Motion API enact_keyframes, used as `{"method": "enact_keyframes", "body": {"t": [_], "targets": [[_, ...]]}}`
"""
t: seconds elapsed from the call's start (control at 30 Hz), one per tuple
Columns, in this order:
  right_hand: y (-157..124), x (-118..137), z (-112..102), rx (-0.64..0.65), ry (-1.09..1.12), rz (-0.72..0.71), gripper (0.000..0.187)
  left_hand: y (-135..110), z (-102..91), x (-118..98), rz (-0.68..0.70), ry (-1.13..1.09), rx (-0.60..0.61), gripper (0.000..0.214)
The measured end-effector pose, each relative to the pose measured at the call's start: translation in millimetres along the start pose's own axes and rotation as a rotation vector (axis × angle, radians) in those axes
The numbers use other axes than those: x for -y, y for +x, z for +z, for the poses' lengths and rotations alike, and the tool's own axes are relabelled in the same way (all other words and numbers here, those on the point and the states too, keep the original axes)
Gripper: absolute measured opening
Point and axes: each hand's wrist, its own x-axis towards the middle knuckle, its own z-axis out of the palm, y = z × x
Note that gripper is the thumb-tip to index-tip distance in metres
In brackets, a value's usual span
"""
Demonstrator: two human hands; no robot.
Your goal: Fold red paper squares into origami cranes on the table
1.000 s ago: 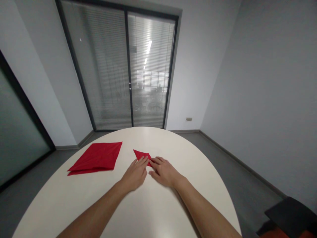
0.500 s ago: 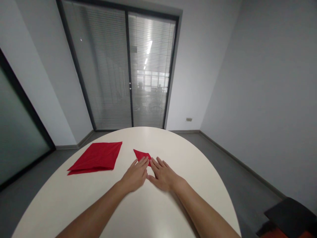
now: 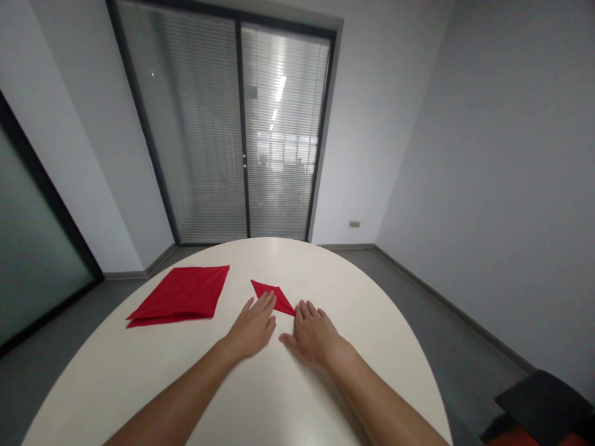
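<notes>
A small folded red napkin (image 3: pixel 274 293), triangular in outline, lies on the white oval table (image 3: pixel 242 378). My left hand (image 3: pixel 253 325) rests flat on the table with fingers stretched out, its fingertips at the napkin's near left edge. My right hand (image 3: pixel 313 334) lies flat with fingers spread, its fingertips just beside the napkin's right corner. Neither hand holds anything.
A stack of flat red napkins (image 3: pixel 183 295) sits on the table to the left. Glass sliding doors with blinds (image 3: pixel 242 130) stand beyond the table. A dark chair (image 3: pixel 543 402) shows at the lower right. Grey floor surrounds the table.
My right hand has slid rightward and back off the small napkin, uncovering its right corner. Its fingers went from pressed on the napkin to spread flat. The left hand barely moved.
</notes>
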Motion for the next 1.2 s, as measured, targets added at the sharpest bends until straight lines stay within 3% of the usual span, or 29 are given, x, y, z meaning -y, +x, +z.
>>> {"method": "enact_keyframes", "body": {"t": [0.1, 0.23, 0.33, 0.47, 0.6, 0.7, 0.8, 1.0, 1.2], "targets": [[7.3, 5.1, 11.8, -0.187, -0.013, -0.108, 0.073, -0.1, 1.0, 1.9, 0.009, -0.011, -0.011, 0.055], [11.2, 4.8, 17.9, -0.138, 0.049, -0.132, 0.069, 0.3, 3.7, 3.7, 0.002, -0.018, -0.026, 0.053], [6.3, 4.1, 9.2, -0.143, 0.033, -0.139, 0.067, 0.7, 5.6, 3.4, -0.022, -0.027, -0.048, 0.053], [-0.8, 6.6, -7.6, -0.186, -0.052, -0.161, 0.050, 1.1, 7.3, 2.5, -0.066, -0.049, -0.077, 0.055], [2.4, 4.6, -14.6, -0.237, -0.102, -0.117, 0.043, 0.6, 6.5, 2.3, -0.020, -0.100, -0.076, 0.055], [9.8, -5.1, -12.7, -0.306, -0.028, -0.079, 0.040, 0.1, 5.4, 2.1, 0.039, -0.157, -0.100, 0.052], [16.2, -18.4, -6.6, -0.373, 0.166, -0.132, 0.029, 0.0, 4.8, 1.6, 0.099, -0.217, -0.125, 0.050], [24.4, -34.0, 11.1, -0.388, 0.422, -0.375, 0.056, -0.5, 2.5, 0.6, 0.144, -0.312, -0.192, 0.054], [29.4, -35.9, 18.3, -0.416, 0.449, -0.438, 0.054, -0.7, -2.2, -2.5, 0.108, -0.376, -0.204, 0.045]]}}
